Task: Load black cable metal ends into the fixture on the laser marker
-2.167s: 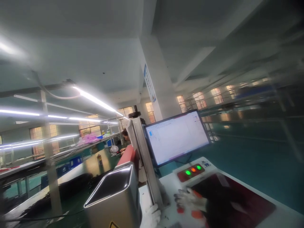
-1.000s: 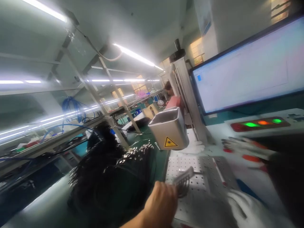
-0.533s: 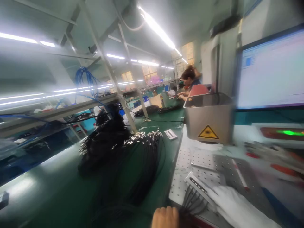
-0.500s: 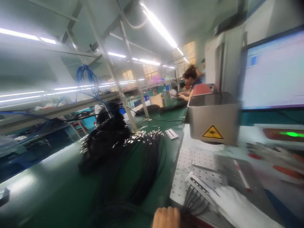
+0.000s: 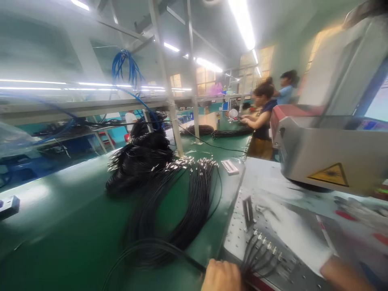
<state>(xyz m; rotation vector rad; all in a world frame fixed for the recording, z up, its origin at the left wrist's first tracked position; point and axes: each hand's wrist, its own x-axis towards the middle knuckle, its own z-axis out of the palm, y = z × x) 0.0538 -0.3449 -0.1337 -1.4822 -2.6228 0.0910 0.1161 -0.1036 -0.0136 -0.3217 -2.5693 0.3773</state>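
The left hand (image 5: 222, 277) is closed round black cables (image 5: 247, 252); their metal ends (image 5: 268, 245) fan ahead and right of its fingers, near the gloved right hand (image 5: 291, 230), whose blurred grip I can't tell.

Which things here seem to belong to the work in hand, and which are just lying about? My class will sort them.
Probably in use:
black cables, gripped by the left hand
slotted piece, near the gloved right hand
perforated plate, under the cable ends

Probably lying about:
red-and-white pen
blue cables, looped above the shelf
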